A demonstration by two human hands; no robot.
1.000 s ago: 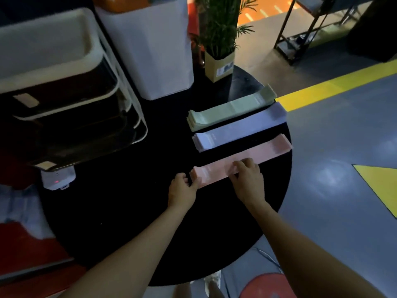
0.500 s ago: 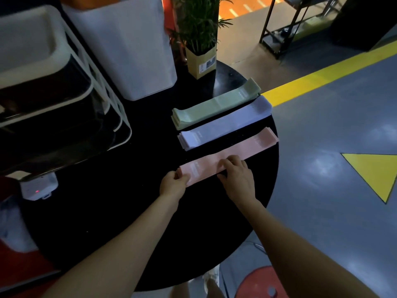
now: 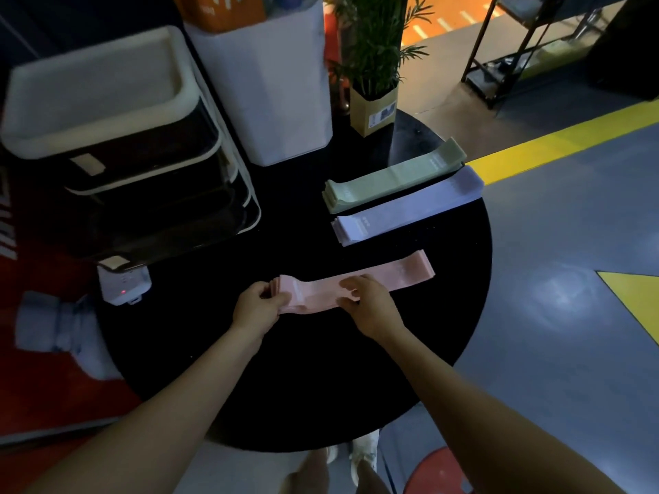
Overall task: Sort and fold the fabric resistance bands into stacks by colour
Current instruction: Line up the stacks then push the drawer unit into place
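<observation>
At the centre of the frame, on the round black table (image 3: 199, 351), both bare forearms reach up from the lower corners and meet over the pink bands (image 3: 403, 274). The left hand (image 3: 257, 308) comes in from the lower left, wrist bent slightly inward, its fingers and thumb curled round the near left end of the pink bands, which is lifted a little off the tabletop. The right hand (image 3: 367, 303) comes in from the lower right, knuckles up, its fingers curled over the middle of the same bands and pinching the cloth. The right end of the pink bands lies flat on the table, stretching toward the right rim.

Above them, toward the upper right of the table, the lilac bands (image 3: 410, 208) lie in a flat stack, and just beyond those the green bands (image 3: 392, 178) lie in another, the two stacks side by side and slanting the same way.

Upper left of the frame stands a tiered white rack (image 3: 107, 112), a white bin (image 3: 271, 83) beside it, and a potted plant (image 3: 374, 105) at the table's far edge.
</observation>
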